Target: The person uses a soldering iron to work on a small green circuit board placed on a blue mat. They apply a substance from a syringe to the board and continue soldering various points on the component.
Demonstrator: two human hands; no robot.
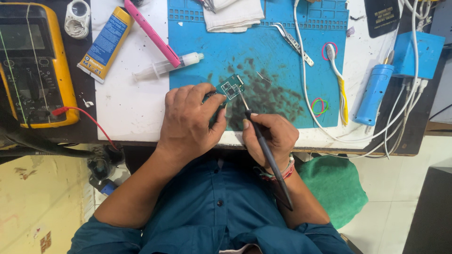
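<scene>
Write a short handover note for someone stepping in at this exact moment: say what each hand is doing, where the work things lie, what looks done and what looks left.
Left hand: holds the small green circuit board down on the blue work mat.
Right hand: grips a black soldering iron like a pen, its tip on the board's lower right edge.
Nearby: tweezers and a white cloth on the mat, syringe at the mat's left edge, yellow multimeter far left.
Done: cannot tell from here.
Left: the tip is on the board, so the joint looks unfinished.
</scene>
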